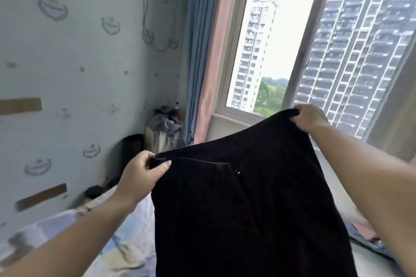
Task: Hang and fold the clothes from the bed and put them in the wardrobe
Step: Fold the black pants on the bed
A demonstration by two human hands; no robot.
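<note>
A big black cloth garment [243, 198] hangs in the air in front of the person. It is dark all over, with a thin seam line and a flat pocket shape near its top edge. The top edge is stretched wide between two hands, and the rest hangs straight down over a bed with a pale blue and white patterned sheet [126, 231].

The left hand [140, 174] pinches the left top corner, thumb on the front and fingers curled behind. The right hand [309, 118] grips the right top corner higher up, fingers curled over the edge, in front of the big window [290, 36].
</note>
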